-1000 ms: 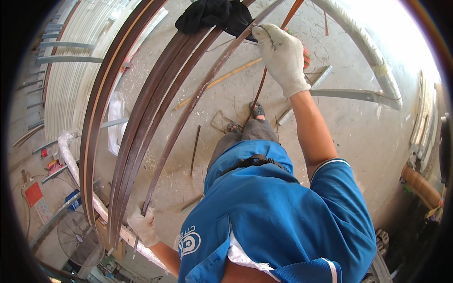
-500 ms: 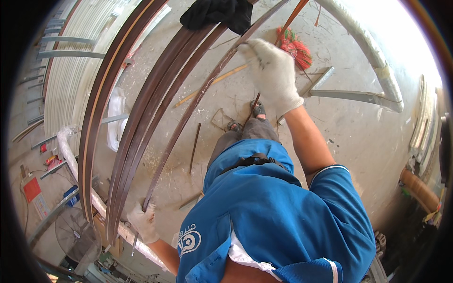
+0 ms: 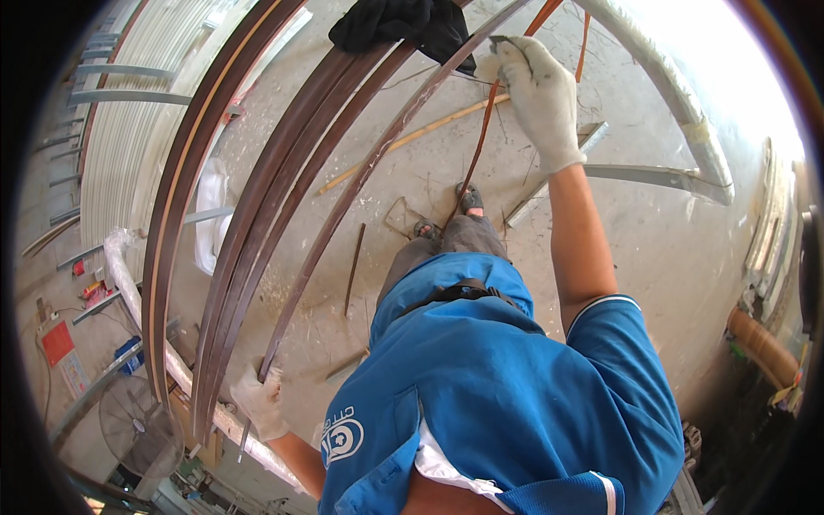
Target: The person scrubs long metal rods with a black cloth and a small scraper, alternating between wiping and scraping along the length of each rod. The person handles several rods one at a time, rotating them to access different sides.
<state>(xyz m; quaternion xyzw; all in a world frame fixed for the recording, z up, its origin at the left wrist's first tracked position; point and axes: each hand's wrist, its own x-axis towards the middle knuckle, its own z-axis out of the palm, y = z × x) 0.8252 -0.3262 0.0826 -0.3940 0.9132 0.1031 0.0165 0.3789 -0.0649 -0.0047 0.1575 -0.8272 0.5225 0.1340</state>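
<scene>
My left hand (image 3: 260,402), in a white work glove, is closed around the lower end of a long, thin, dark brown strip (image 3: 335,215) with pale scuffs. This strip curves up and away to the top of the view. Near its far part is my right hand (image 3: 542,94), also gloved, its fingers pinched on a small dark flat piece (image 3: 498,40) whose kind I cannot make out. A thin orange-brown band (image 3: 485,129) hangs beside that hand. To the left lie several thicker brown profiles (image 3: 257,197), with a black cloth (image 3: 390,26) draped over their far part.
Another brown profile (image 3: 176,197) lies farther left, beside stacked white lengths (image 3: 129,163). A wrapped rack bar (image 3: 176,365) runs under the profiles' near ends, close to a fan (image 3: 142,427). At right stands a wrapped frame (image 3: 704,146). A wooden stick (image 3: 412,136) lies on the floor.
My right hand has moved up and to the right, off to the side of the thin strip, and now covers the red bristles. The orange-brown band shows more fully. My left hand stays put.
</scene>
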